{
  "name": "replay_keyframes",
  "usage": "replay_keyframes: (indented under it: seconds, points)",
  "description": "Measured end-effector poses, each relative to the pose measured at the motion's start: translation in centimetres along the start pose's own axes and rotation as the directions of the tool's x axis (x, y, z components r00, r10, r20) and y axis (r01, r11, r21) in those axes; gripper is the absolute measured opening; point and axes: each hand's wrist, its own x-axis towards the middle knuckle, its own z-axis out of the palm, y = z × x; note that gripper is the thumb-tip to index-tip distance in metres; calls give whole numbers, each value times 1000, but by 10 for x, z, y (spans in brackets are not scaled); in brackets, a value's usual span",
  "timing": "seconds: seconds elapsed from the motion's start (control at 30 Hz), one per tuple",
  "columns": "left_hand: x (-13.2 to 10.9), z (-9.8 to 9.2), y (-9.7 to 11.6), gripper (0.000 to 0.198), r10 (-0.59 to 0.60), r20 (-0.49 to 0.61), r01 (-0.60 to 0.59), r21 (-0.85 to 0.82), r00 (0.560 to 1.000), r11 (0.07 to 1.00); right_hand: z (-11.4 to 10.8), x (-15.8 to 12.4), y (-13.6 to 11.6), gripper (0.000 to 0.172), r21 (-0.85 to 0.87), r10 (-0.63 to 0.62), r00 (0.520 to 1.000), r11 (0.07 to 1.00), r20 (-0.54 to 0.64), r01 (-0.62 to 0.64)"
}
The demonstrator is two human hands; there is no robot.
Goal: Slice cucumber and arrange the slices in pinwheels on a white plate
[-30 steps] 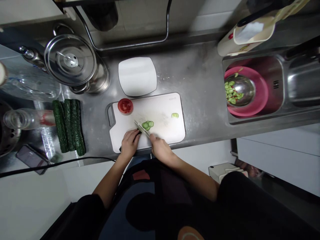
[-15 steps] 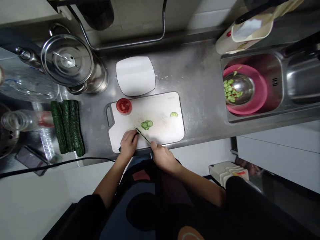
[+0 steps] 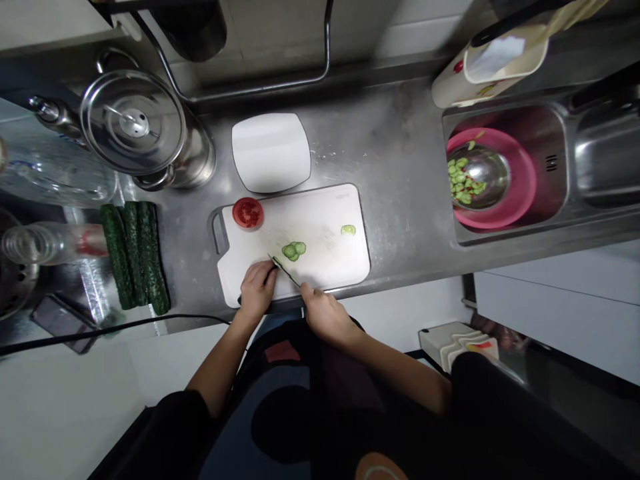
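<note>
Pinning the cucumber stub (image 3: pixel 275 261) under my curled left hand (image 3: pixel 257 290) (firm but probably slick), I grip the knife (image 3: pixel 287 272) in my right hand (image 3: pixel 325 313).

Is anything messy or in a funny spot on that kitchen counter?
Only small things. One cucumber slice lies alone near the right end of the cutting board, away from the little pile of slices beside the knife. A few pale crumbs dot the counter right of the white plate. Nothing looks spilled or broken.
</note>
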Motion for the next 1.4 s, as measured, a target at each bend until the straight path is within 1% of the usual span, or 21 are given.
replay_keyframes:
  seconds: [0.23, 0.53, 0.67, 0.8, 1.0, 1.17, 1.4]
  points:
    - [-1, 1, -2, 21, -12, 2, 12, 29, 1000, 1000, 3, 1, 1, 39, 1, 12, 1000, 1000, 1, -12]
    - [-1, 0, -2, 20, -8, 3, 8, 19, 1000, 1000, 5, 1, 1, 38, 8, 14, 1000, 1000, -16, -14]
    - [0, 0, -1, 19, 12, -6, -12, 1, 1000, 1000, 4, 1, 1, 39, 11, 12, 1000, 1000, -13, -12]
    - [0, 1, -2, 19, 1, 6, -1, 2, 1000, 1000, 1, 0, -1, 39, 17, 17, 1000, 1000, 4, -17]
    - [0, 0, -2, 20, -2, 14, 2, 15, 1000, 1000, -1, 3, -1, 41, 35, 4, 1000, 999, 7, -5]
    - [1, 0, -2, 19, -3, 22, 3, 2, 1000, 1000, -2, 8, -1, 39, 35, -36, 999, 999, 0, 36]
    - [2, 0, -1, 18, 59, -10, -59, 1, 998, 998, -7, 17, -6, 40, 24, -51, 999, 998, -2, 51]
